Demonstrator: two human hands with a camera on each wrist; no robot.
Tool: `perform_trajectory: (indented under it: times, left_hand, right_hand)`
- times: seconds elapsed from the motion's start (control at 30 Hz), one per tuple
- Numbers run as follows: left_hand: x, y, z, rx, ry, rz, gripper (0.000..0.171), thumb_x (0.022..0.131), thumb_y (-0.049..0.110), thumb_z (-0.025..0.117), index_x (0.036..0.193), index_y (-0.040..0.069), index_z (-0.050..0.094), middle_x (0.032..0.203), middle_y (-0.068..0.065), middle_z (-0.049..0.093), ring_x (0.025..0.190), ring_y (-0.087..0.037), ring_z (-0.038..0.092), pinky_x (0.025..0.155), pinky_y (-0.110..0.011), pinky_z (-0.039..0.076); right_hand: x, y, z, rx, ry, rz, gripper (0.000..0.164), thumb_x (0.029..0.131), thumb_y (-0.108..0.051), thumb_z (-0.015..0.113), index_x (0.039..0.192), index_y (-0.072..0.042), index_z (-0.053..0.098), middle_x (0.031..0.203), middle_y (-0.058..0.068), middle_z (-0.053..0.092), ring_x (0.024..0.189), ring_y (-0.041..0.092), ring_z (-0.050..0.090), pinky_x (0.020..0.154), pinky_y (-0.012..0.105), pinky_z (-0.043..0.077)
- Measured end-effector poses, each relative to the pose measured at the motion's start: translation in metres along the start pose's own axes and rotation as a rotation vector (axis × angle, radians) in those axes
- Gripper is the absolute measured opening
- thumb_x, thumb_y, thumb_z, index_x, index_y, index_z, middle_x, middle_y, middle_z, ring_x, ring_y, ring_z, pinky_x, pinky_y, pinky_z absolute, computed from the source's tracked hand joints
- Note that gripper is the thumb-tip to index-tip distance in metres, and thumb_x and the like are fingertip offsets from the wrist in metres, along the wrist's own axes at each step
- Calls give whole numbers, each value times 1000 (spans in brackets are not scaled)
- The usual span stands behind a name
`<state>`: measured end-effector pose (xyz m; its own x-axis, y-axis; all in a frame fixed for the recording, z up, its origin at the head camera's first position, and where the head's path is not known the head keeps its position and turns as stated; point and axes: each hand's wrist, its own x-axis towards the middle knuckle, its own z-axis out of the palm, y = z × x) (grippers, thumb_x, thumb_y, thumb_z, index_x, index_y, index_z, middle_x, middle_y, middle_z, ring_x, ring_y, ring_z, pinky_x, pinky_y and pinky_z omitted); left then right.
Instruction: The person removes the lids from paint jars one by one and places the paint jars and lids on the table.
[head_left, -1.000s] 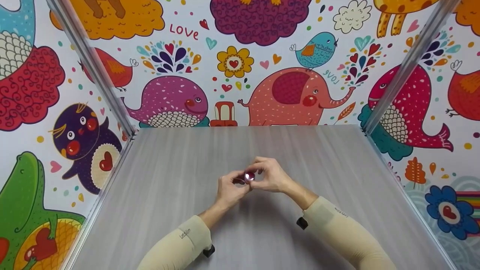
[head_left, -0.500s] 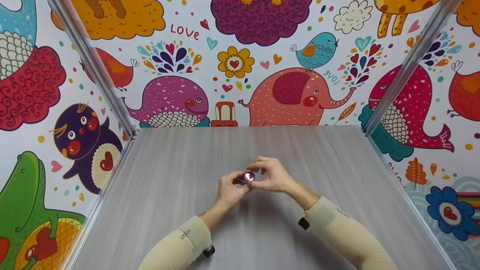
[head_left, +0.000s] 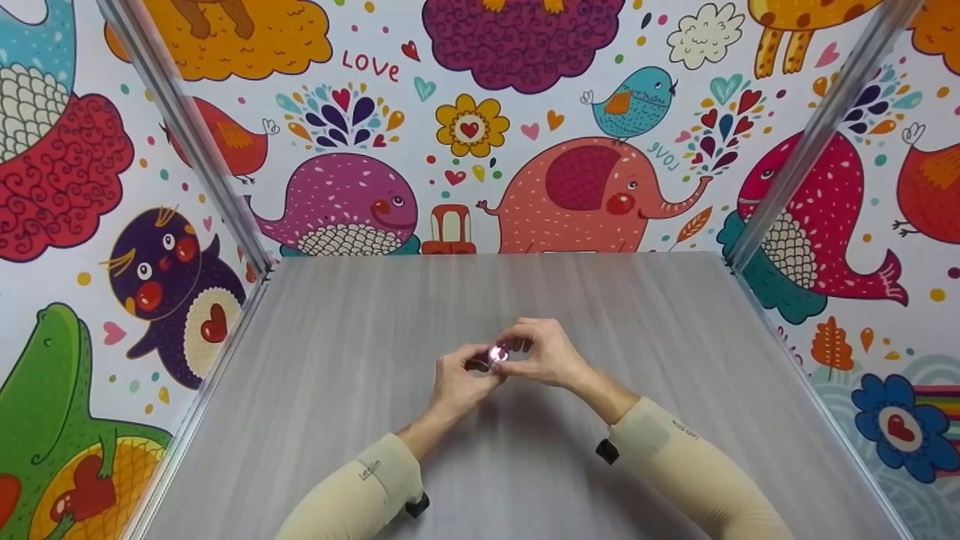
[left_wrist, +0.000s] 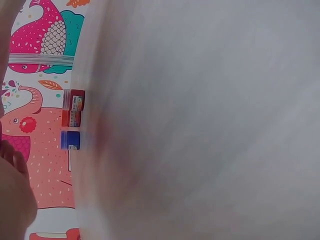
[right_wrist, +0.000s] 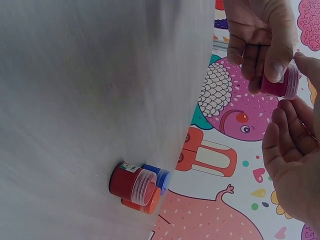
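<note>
Holding one small magenta jar (right_wrist: pixel 274 89) up off the bench (head_left: pixel 337 337), btwn both hands, approx. mid-bench. Step, judged from grip: lid work; on or off, can't tell.

Technique, L to R. L hand (head_left: pixel 463 379) = vise: firm on the body, no more squeeze than it takes to stop it spinning. R hand (head_left: pixel 544 352) = turner: light, even pressure on the clear lid (right_wrist: pixel 293 82), thumb opp. index, lid square to the body so the thread (if any) shouldn't bind. Lid end up throughout, in case contents are runny (contents not verified).

Pos. rel. to fingers, L to R. L fingers are grasping the jar body: thumb laid over the near side, others behind; R wrist cam shows this best. Lid sticks up out of that grasp, pinched btwn R thumb + index, both apparently in contact. Remaining R fingers curl loosely lower down, not on the jar. Head cam sees only the shiny top.

Also on bench, per L wrist cam, L to R: blue jar (left_wrist: pixel 73 138), orange jar (left_wrist: pixel 70 119), red jar (left_wrist: pixel 77 99). All upright, capped, no fingers on them. Red/orange v. close; touching or not, can't tell. None visible in head view, prob. hidden by the hands.
</note>
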<state>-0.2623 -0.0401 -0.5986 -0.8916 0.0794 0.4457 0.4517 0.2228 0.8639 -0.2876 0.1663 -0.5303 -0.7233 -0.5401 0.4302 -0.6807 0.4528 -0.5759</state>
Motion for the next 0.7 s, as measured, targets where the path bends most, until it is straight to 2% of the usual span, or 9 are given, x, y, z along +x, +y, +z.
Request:
perform_trajectory:
  times: [0.13, 0.27, 0.47, 0.7]
  left_hand:
    - [0, -1, 0, 3, 3, 1, 29, 82, 3, 96, 108, 3, 85, 99, -13, 86, 87, -13, 78, 86, -59, 69]
    - [-1, -1, 0, 3, -3, 3, 28, 83, 3, 96, 109, 4, 85, 100, -13, 86, 88, -15, 79, 87, -59, 69]
    - [-2, 0, -1, 14, -12, -12, 28, 84, 8, 96, 110, 8, 86, 100, -12, 86, 88, -16, 79, 87, -53, 70]
    - [-1, 1, -1, 13, -21, -15, 27, 85, 7, 95, 111, 7, 86, 102, -22, 85, 90, -15, 78, 86, -48, 70]
  right_hand:
    - [1, -1, 1, -8, -2, 30, 27, 90, -23, 95, 111, -10, 86, 95, 6, 79, 84, 20, 73, 75, 39, 65]
    - [1, -2, 2, -4, -5, 33, 24, 89, -20, 94, 110, -11, 87, 94, 5, 78, 85, 15, 70, 75, 32, 63]
    - [3, -3, 3, 3, -12, 21, 22, 88, -19, 93, 107, -9, 88, 93, 4, 79, 85, 15, 71, 76, 45, 65]
    - [4, -3, 2, -23, -30, -10, 23, 86, -17, 91, 108, -13, 88, 93, 5, 78, 85, 13, 70, 76, 46, 65]
